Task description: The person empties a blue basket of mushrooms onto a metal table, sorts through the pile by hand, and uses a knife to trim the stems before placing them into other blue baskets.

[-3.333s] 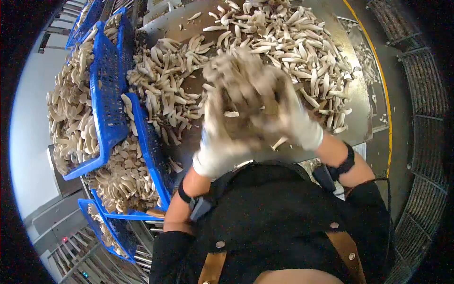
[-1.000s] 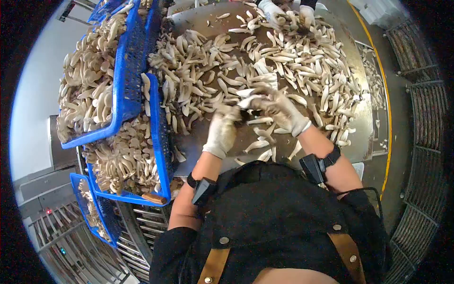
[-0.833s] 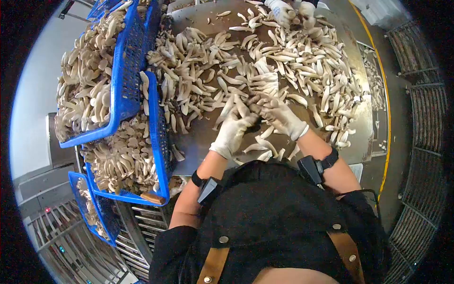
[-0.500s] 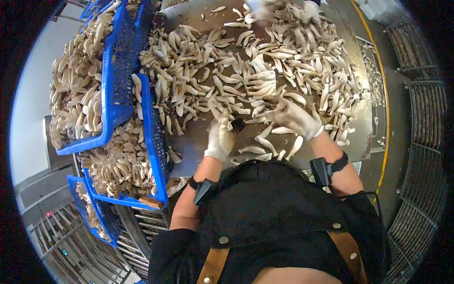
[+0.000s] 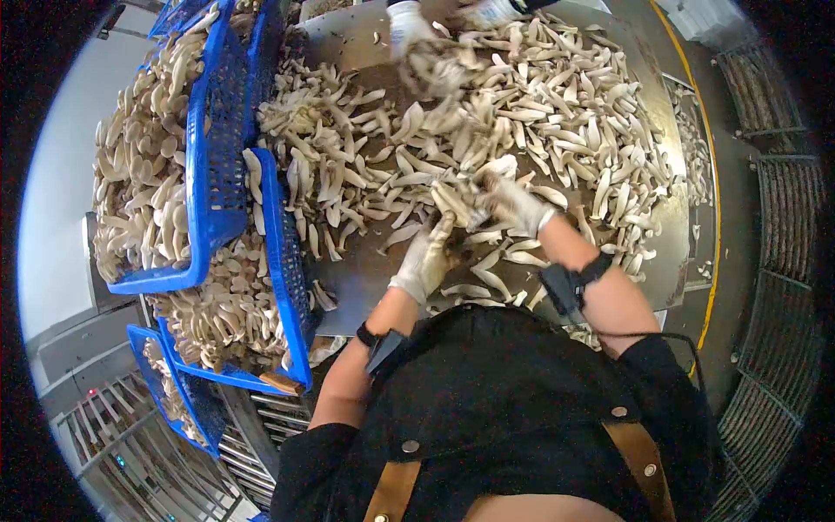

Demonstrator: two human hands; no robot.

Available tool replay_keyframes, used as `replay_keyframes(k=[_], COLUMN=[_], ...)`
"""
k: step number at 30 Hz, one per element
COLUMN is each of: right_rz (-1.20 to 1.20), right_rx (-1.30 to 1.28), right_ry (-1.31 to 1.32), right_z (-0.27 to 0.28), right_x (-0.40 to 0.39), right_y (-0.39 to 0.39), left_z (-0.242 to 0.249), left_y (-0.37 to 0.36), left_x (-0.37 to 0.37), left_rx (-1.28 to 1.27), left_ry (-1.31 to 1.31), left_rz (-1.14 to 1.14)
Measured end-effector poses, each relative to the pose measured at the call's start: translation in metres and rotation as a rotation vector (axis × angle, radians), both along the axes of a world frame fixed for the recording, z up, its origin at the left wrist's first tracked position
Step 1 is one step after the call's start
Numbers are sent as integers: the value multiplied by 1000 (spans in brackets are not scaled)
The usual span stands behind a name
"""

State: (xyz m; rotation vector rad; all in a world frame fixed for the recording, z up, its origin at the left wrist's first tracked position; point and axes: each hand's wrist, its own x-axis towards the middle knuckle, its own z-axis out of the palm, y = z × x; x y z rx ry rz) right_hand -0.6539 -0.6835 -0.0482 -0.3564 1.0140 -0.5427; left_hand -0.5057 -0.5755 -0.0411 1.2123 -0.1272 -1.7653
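Pale king oyster mushrooms lie in a loose layer over the metal table. My left hand, in a whitish glove, is closed around a small cluster of mushrooms near the table's front side. At the right of that cluster is my right hand, gloved too, its fingers smeared by motion among the mushroom stems. Several single mushrooms lie between my hands and my apron.
Blue crates heaped with mushrooms stand on the left, one overlapping another. Across the table, a co-worker's gloved hands handle a blurred bunch of mushrooms. Wire racks line the floor at right.
My left hand has shifted right and slightly down, my right hand a little left, bringing them closer together around the cluster. The co-worker's hands moved left, with mushrooms swept toward the table's middle.
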Motion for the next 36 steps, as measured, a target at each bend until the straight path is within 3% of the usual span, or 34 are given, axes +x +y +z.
replay_keyframes(k=[2,3,4,5,6,9,11,13,15,16,19,20,22,24,25,26,27,29,31,32,33,35,36], right_rz=[96,371,398,422,434,147,110,312,323,271,192,159,35,107,144,335,83,208,339,204,66,46,27], right_rx=[-220,-577,-595,-619,-586,-401,29,-316,-407,-377,-289,-244,-231,-202,-185,-395,-291,-291,-190,-249,-305,-211,-176], right_ry=[15,356,295,232,314,29,-404,-70,-242,-206,-190,-154,-86,-100,-108,-17,-17,-78,5,-93,-194,-136,-169], right_z=[-1,-3,-3,2,-7,-4,24,22,45,47,37,39,32,36,37,40,44,50,56,54,52,52,53], right_x=[1,-5,-13,-19,-25,-28,-30,-31,-32,-24,-13,-13,-9,-7,-6,-4,-5,-1,3,3,3,1,1], right_y=[32,35,37,36,36,39,40,36,47,53,59,54,58,64,67,55,57,67,65,66,67,71,73], left_z=[-15,4,24,7,-4,-10,-8,-16,-25,-26,19,20,-29,-25,31,26,23,36,28,23,20,22,19], left_y=[-7,-8,-9,-6,-5,-1,9,12,10,16,25,23,28,36,38,34,30,36,40,38,39,40,41], left_x=[-6,-11,-16,-18,-14,-9,-8,10,28,23,7,14,29,19,4,10,15,11,14,16,19,21,22], left_rx=[-11,-7,1,-39,-89,-195,-203,-213,-371,-275,-135,-79,-226,-326,-218,-241,-264,-411,-329,-295,-292,-237,-247], left_ry=[214,120,24,-21,20,57,45,197,44,131,-21,87,72,-98,-145,-94,-42,-615,-384,-274,-189,3,-115], left_rz=[38,46,52,118,137,126,65,34,-47,-15,6,74,-17,-151,-129,-79,-30,-303,-317,-317,-162,73,17])
